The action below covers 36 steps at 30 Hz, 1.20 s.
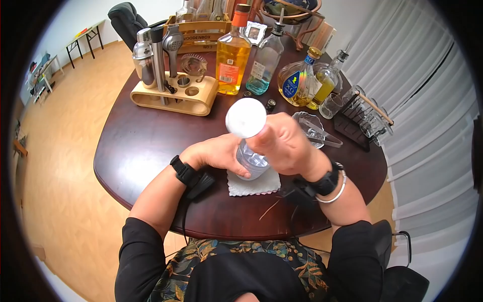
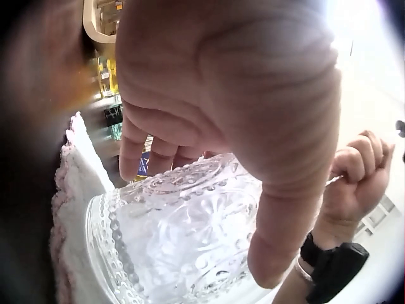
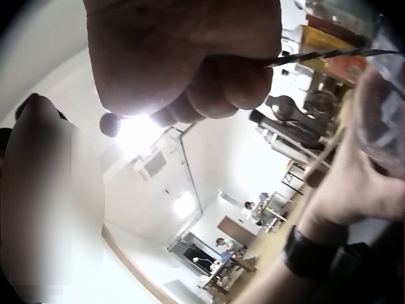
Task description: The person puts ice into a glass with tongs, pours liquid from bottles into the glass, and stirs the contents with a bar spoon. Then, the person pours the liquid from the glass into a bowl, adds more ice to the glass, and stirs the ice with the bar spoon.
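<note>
My left hand (image 1: pixel 219 153) holds an embossed clear glass (image 2: pixel 183 234), thumb on one side and fingers on the other. Clear chunks fill the glass, which stands on a white cloth (image 1: pixel 251 188) with a scalloped pinkish edge. Above it, my right hand (image 1: pixel 288 143) grips a bar spoon; its twisted stem (image 3: pixel 323 55) runs from the curled fingers toward the glass in the right wrist view. A round white disc (image 1: pixel 246 118) shows at the right hand's thumb in the head view, covering part of the glass. The spoon's lower end is hidden.
Beyond the hands stand an orange-capped bottle (image 1: pixel 232 60), a pourer bottle (image 1: pixel 264 63) and an XO bottle (image 1: pixel 298 83). A wooden bar-tool stand (image 1: pixel 201 103) is at left. Tongs (image 1: pixel 327 137) lie across a glass bowl (image 1: pixel 309 123) at right, near a glass rack (image 1: pixel 352 128).
</note>
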{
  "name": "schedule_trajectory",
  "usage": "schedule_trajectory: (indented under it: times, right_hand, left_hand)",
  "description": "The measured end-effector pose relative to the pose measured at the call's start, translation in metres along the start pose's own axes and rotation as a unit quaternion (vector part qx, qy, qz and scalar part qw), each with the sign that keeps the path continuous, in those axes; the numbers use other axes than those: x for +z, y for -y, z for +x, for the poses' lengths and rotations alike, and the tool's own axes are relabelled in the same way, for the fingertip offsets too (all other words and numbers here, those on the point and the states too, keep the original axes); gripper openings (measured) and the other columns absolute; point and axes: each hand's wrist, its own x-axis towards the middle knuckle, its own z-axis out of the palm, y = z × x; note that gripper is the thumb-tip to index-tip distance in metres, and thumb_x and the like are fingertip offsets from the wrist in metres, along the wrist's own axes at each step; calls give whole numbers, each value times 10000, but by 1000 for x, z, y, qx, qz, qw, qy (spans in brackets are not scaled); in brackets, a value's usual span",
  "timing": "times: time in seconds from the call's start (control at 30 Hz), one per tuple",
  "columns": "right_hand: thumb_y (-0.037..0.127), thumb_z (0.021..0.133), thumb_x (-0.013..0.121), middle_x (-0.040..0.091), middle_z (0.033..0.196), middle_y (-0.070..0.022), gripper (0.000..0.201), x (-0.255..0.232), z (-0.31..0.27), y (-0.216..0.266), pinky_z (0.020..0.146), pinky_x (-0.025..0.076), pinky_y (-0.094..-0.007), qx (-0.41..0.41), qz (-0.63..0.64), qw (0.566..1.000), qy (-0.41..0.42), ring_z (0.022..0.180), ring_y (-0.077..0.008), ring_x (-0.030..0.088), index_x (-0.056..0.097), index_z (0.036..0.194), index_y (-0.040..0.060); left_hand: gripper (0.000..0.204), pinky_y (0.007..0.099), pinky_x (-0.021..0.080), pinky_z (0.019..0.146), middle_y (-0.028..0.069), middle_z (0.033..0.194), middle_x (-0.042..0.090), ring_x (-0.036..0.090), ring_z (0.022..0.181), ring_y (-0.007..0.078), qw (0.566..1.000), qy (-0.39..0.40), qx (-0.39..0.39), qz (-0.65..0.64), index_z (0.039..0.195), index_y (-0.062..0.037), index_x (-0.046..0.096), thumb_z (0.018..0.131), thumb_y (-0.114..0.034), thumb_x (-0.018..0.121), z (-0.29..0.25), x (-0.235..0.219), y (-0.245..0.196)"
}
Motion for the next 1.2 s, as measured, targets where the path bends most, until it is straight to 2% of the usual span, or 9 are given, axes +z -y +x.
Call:
schedule_trajectory:
  times: [0.13,0.33,0.57,0.73,0.83,0.9,1.0,1.03,1.2]
  right_hand:
    - [418,1009,433,469,603,13,509,9,-14,-59,527,350,-231,-46,-73,988,-124,581,-53,412,485,659,51]
    - [549,985,348,269,571,41,543,-6,-21,-61,430,241,-243,19,215,917,-335,471,-73,259,313,640,130]
    - [601,964,336,240,570,40,558,-13,-13,-21,424,195,-264,-10,227,920,-319,461,-83,211,302,651,140]
    - [524,980,410,442,622,1,517,-22,-18,-14,487,319,-251,-96,89,987,-94,507,-105,371,483,726,80]
    - [516,958,478,526,657,-14,543,-15,-9,-14,549,380,-246,-100,-64,992,42,585,-105,460,574,768,16]
    - [528,957,470,499,631,0,567,-9,-8,-21,548,372,-253,-46,-40,996,66,581,-103,451,561,733,15]
    - [538,974,420,456,599,2,582,-6,-25,-66,513,327,-267,-25,50,997,-50,540,-108,407,509,672,49]
    - [547,976,397,405,580,9,585,-6,-22,-67,498,296,-268,-36,98,990,-90,525,-100,362,449,642,70]
    - [599,962,336,240,542,36,600,-10,-18,-63,443,199,-268,-44,214,941,-257,462,-91,214,273,604,122]
  left_hand:
    - [959,349,389,1035,146,1286,524,498,1210,240,998,-21,58,35,1381,-19,323,618,-220,868,3,-1,4]
    - [1034,331,341,1066,105,1301,481,437,1240,202,995,-48,90,22,1381,-11,298,580,-235,913,10,2,17]
    - [1049,336,315,1094,127,1330,486,427,1281,234,991,-24,134,-2,1420,-33,249,603,-205,885,11,1,19]
    - [1060,343,302,1103,131,1341,477,415,1295,230,992,-11,128,0,1439,-40,226,622,-217,877,10,-1,23]
    - [1039,343,311,1097,133,1338,480,422,1290,226,996,2,89,0,1436,-41,242,628,-215,871,7,-2,16]
    - [995,343,334,1079,134,1328,486,443,1270,226,993,-2,120,7,1417,-39,277,630,-201,865,8,-3,21]
    - [975,342,348,1066,131,1316,490,456,1253,231,999,6,39,7,1403,-37,291,629,-194,862,2,-3,10]
    - [958,342,356,1058,129,1296,501,466,1239,229,992,-28,123,20,1393,-36,305,627,-186,860,7,-1,17]
    - [980,344,354,1061,134,1308,489,454,1249,227,994,-38,92,46,1392,-40,310,614,-221,878,10,-1,22]
